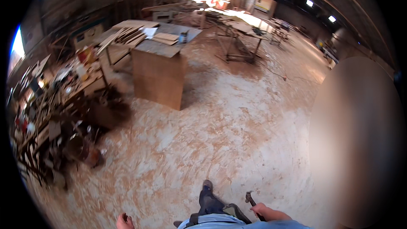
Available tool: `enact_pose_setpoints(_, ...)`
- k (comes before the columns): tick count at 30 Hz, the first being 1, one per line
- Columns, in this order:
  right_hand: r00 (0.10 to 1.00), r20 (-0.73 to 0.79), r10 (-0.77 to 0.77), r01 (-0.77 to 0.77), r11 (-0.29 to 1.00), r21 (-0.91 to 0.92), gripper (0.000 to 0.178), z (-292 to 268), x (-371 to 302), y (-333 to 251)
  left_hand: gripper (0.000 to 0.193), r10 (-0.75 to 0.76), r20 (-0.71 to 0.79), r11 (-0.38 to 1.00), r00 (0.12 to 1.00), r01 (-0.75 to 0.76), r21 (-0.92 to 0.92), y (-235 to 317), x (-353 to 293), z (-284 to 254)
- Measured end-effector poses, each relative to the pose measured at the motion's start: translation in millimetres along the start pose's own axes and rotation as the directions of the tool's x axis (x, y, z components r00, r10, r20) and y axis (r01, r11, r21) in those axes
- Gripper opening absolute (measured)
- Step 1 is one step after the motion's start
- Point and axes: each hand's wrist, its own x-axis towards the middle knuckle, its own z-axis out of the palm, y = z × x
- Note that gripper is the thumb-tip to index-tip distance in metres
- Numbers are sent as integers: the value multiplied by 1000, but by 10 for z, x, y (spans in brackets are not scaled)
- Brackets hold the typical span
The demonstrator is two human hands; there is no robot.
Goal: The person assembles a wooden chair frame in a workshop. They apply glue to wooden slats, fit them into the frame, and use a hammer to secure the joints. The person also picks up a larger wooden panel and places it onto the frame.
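My right hand [263, 211] is wrapped round the handle of a hammer [249, 197], low in the view at my right side. The hammer's metal head sticks out past my fist, pointing forward and to the left. My left hand [124, 222] hangs apart at the lower edge with its fingers curled in. Whatever it may hold is too small or hidden to make out. Between the hands show my blue shirt, dark trousers and one shoe [207, 184] on the dusty floor. A dark pouch [235, 213] hangs at my waist, close to the hammer.
Ahead stands a table [167, 50] with a wooden front panel, bearing boards and a blue can [182, 37]. A cluttered workbench [91, 82] runs along the left, with a bucket [87, 150] below. Another table [241, 27] stands farther off. A large blurred shape [358, 140] covers the right side.
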Motion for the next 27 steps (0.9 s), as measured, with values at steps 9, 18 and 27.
enact_pose_setpoints(9, 988, 146, 50, -97, 939, 330, 31, -855, 739, -59, 39, -308, 696, 944, 649, 302, 136, 656, 958, 2055)
enact_pose_setpoints(18, 995, -46, -87, 98, 851, 516, 27, -2064, 1007, -1540, 29, -229, 739, 971, 634, 96, 218, 2573, 2167, 3549)
enact_pose_setpoints(27, 993, -119, 16, 42, 882, 469, 29, -3553, 1770, -2656, 42, 147, 632, 822, 761, -449, 349, 6254, 4783, 4744)
